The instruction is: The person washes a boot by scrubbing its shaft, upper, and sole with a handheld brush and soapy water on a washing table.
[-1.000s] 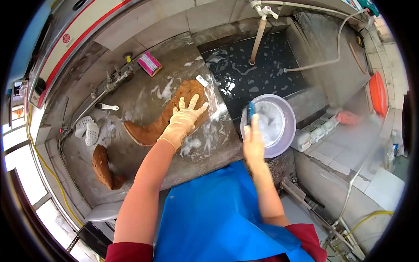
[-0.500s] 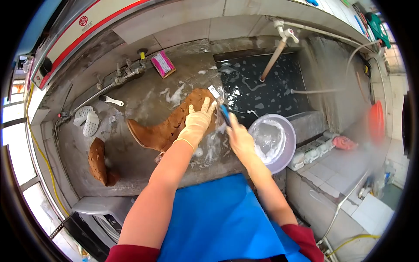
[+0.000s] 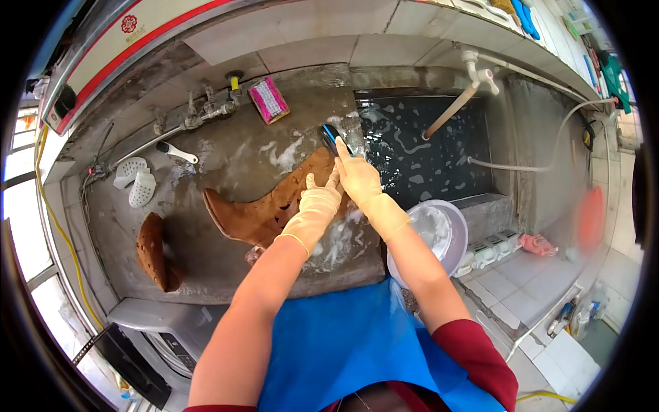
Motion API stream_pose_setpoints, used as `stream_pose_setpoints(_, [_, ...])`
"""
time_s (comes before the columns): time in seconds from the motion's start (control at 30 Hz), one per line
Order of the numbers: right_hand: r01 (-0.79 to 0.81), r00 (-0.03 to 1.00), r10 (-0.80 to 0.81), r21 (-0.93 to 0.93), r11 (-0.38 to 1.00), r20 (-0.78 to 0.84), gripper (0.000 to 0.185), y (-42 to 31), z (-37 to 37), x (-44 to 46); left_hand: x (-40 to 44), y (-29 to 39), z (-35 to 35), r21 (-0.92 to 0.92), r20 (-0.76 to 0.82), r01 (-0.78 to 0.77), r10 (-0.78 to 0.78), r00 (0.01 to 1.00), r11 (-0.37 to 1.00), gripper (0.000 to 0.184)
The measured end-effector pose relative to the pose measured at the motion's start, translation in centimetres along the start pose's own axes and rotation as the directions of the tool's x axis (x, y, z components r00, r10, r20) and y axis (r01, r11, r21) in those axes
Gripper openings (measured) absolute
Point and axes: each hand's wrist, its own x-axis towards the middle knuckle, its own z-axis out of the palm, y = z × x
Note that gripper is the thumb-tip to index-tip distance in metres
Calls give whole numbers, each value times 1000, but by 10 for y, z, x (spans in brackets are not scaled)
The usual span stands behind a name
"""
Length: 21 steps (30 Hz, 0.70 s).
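The boot [image 3: 257, 214] lay on the wet slab [image 3: 213, 276], its right end beneath the gloved left hand [image 3: 321, 202]. The left fingers were spread, slightly bent, resting on the boot and gripping nothing. The right hand [image 3: 360, 181] was closed round a brush [image 3: 331, 134] at the boot's far right end; bristle contact could not be determined. The step in hand was judged to be brushing; a further stroke would call for a steady left hold and bristles flat on the boot.
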Motion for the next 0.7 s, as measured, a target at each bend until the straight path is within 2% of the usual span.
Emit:
stream_pose_setpoints(0.1, [6, 998, -5, -15, 1000, 62, 53, 27, -14, -56, 2, -6, 3, -16, -11, -28, 28, 1000, 999, 84])
stream_pose_setpoints(0.17, [-79, 974, 75, 9, 997, 213, 55, 40, -26, -81, 2, -6, -1, -47, -12, -37, 36, 999, 998, 85])
stream_pose_setpoints(0.23, [124, 992, -124, 45, 991, -4, 53, 24, -18, -45, 1, -7, 0, -63, -29, -36, 34, 999, 997, 85])
stream_pose_setpoints(0.3, [160, 981, -165, 57, 986, 107, 45, 8, -16, 5, 3, -8, 0, -50, 21, -32, 33, 999, 998, 86])
stream_pose_setpoints(0.37, [247, 965, -250, 40, 968, 76, 47, 23, -27, 1, -4, -7, -1, -61, -15, -43, 42, 999, 997, 86])
stream_pose_setpoints(0.43, [218, 954, -199, -66, 974, 223, 49, 58, -46, -35, -6, -9, -2, -84, -45, -45, 41, 998, 995, 86])
stream_pose_setpoints(0.47, [122, 928, -91, -64, 990, 360, 52, 66, -59, -43, -5, -9, -2, -111, -55, -41, 35, 998, 993, 86])
stream_pose_setpoints(0.5, [130, 923, -97, -66, 989, 373, 52, 60, -59, -39, -5, -8, 0, -142, -61, -38, 30, 998, 989, 87])
stream_pose_setpoints(0.57, [246, 940, -236, -14, 969, 245, 50, 35, -51, -11, -3, -5, 0, -103, -45, -27, 22, 999, 994, 89])
stream_pose_setpoints(0.6, [282, 930, -284, 44, 958, 232, 48, 15, -43, 12, 1, -5, 5, -30, -51, -16, 15, 999, 999, 93])
stream_pose_setpoints(0.63, [270, 913, -283, 86, 959, 292, 46, -3, -38, 34, 2, -3, 9, 41, -55, -5, 7, 998, 999, 98])
stream_pose_setpoints(0.7, [321, 896, -319, 45, 946, 309, 49, -3, -42, 30, -4, -6, 4, 9, -75, -10, 11, 997, 1000, 99])
